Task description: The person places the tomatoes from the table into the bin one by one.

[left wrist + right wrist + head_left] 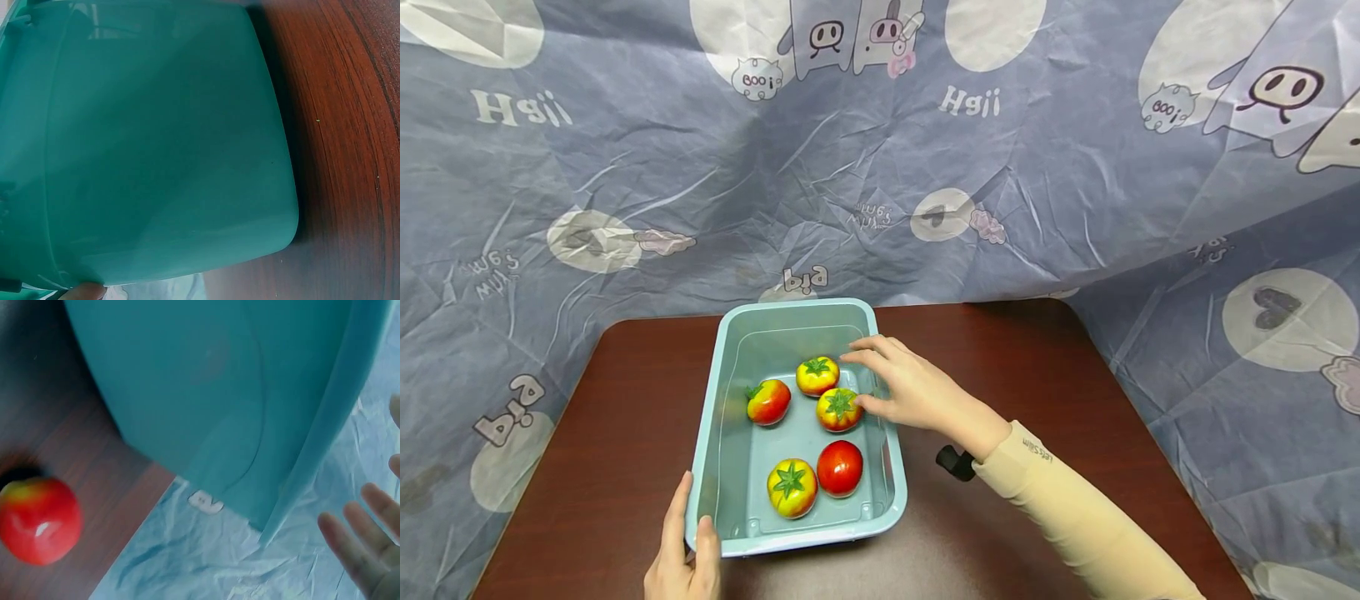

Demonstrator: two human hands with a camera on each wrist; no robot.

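Several red-and-yellow tomatoes lie in a light blue plastic bin (pixel 889 467). My right hand (pixel 910 383) reaches over the bin's right rim with fingers spread and nothing held. In the head view its thumb tip overlaps the edge of a tomato with a green star-shaped top (pixel 838 409); another tomato (pixel 817 376) lies just behind that one. At the near left corner, my left hand (pixel 681 554) holds the bin, thumb over the rim and fingers along the outer wall. The left wrist view shows the bin's outer wall (pixel 156 137) and one fingertip (pixel 87 291) at its edge.
A red tomato (pixel 40 520) sits on the brown table (pixel 106 487) outside the bin in the right wrist view. Blue patterned cloth (pixel 865 167) hangs behind the table and along its sides. A black device (pixel 955 462) is strapped at the right wrist.
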